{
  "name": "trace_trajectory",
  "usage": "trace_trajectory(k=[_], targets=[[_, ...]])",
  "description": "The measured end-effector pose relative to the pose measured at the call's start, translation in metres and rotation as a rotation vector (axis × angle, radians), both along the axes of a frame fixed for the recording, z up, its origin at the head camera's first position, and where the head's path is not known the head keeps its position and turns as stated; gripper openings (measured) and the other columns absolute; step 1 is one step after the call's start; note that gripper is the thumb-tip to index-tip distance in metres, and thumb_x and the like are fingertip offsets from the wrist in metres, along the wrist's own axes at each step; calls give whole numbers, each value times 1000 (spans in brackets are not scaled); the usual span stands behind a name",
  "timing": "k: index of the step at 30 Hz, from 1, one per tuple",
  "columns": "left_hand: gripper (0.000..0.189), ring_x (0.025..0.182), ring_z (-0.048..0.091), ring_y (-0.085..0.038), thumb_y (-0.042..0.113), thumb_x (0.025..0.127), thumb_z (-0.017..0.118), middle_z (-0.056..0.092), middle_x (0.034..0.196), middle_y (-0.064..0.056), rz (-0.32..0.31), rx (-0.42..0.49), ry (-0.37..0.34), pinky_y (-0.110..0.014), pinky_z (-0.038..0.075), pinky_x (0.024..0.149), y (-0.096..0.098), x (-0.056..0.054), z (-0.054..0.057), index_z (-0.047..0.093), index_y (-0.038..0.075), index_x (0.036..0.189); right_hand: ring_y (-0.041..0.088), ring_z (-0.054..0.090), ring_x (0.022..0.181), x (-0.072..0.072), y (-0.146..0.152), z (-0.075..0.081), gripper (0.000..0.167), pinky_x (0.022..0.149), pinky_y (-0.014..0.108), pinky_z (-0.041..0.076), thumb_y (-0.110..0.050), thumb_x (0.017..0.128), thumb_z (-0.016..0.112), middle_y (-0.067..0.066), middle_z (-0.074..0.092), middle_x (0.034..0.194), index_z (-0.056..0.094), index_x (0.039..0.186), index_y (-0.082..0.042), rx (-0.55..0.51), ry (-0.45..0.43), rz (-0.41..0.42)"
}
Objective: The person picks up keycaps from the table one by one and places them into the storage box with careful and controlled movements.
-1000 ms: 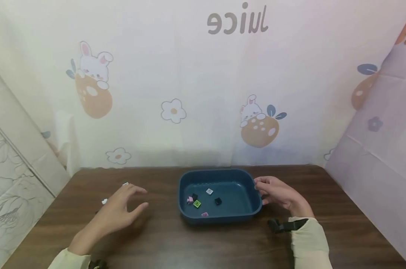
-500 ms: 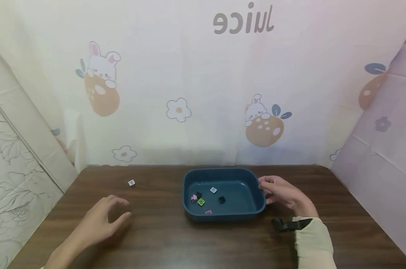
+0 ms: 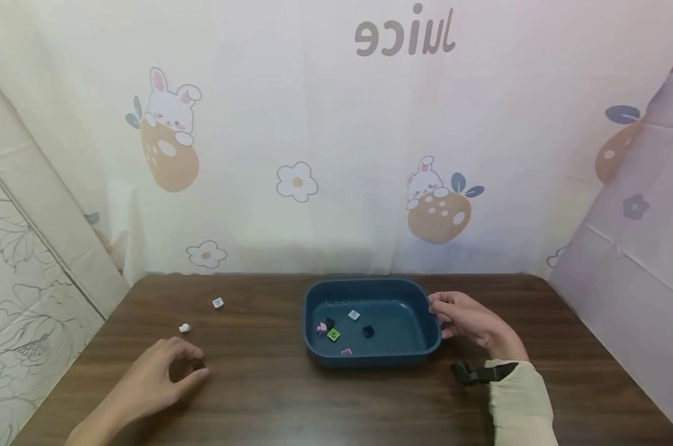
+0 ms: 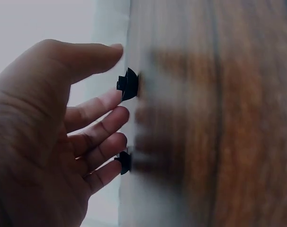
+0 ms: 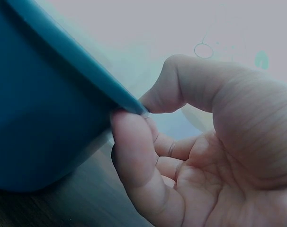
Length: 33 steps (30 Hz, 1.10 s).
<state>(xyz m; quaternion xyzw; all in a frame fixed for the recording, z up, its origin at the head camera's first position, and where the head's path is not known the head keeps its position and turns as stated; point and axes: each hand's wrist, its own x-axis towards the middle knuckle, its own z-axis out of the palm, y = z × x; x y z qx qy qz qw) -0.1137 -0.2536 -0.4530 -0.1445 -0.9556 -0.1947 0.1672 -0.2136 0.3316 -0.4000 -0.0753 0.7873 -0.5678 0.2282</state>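
In the left wrist view a black keycap (image 4: 130,85) lies between the thumb and forefinger of my left hand (image 4: 53,118). The thumb tip is apart from it and the forefinger tip is right at it. A second dark keycap (image 4: 125,163) shows beyond the lower fingers. In the head view my left hand (image 3: 147,378) is low over the table's left side, just in front of a white keycap (image 3: 184,327). My right hand (image 3: 473,319) pinches the right rim of a dark blue basin (image 3: 370,361), thumb above and fingers beneath.
Several small keycaps lie in the basin, among them a green keycap (image 3: 333,335), a white keycap (image 3: 354,315) and a black keycap (image 3: 369,331). Another white keycap (image 3: 218,303) lies farther back on the brown table (image 3: 269,409). A printed curtain (image 3: 247,124) hangs behind.
My left hand has moved left and toward the table's front, uncovering the two white keycaps, and its thumb and forefinger have drawn closer together. The right hand still holds the basin's rim.
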Motion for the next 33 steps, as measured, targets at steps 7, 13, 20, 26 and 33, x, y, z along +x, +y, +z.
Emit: trace_trajectory(k=[7, 13, 20, 26, 33], targets=[[29, 99, 65, -13, 45, 78, 93, 70, 101, 23, -17, -25, -5, -42, 55, 87, -2, -2, -3, 73, 35, 97, 7, 65, 76, -1, 0, 1, 37, 67, 24, 61, -22, 111, 49, 0, 61, 93, 52, 132, 9, 2, 8, 6], [29, 95, 62, -7, 36, 77, 95, 67, 98, 26, -30, -35, 24, -37, 54, 82, -3, -4, -4, 72, 37, 94, 7, 65, 76, -2, 1, 0, 38, 67, 24, 61, -22, 111, 48, 0, 61, 93, 51, 133, 9, 4, 6, -3], [28, 97, 64, -7, 34, 78, 94, 67, 99, 26, -25, -27, 4, -37, 57, 85, -6, -1, -6, 72, 37, 95, 7, 65, 76, 0, -2, -1, 37, 67, 23, 61, -21, 111, 48, 0, 61, 94, 51, 132, 9, -15, -11, -7], [31, 99, 63, -4, 35, 76, 95, 66, 99, 30, -26, -27, 28, -36, 56, 85, -8, -1, -9, 71, 41, 94, 8, 65, 75, 0, -3, 0, 36, 66, 23, 61, -21, 110, 50, 0, 61, 92, 51, 130, 8, -16, -1, -10], [32, 97, 61, 0, 30, 76, 95, 65, 98, 30, -34, -21, 49, -33, 55, 85, -5, -7, -8, 70, 42, 93, 8, 65, 74, 0, 0, 0, 33, 66, 24, 62, -20, 110, 51, 0, 60, 92, 51, 128, 7, -15, -5, -18]])
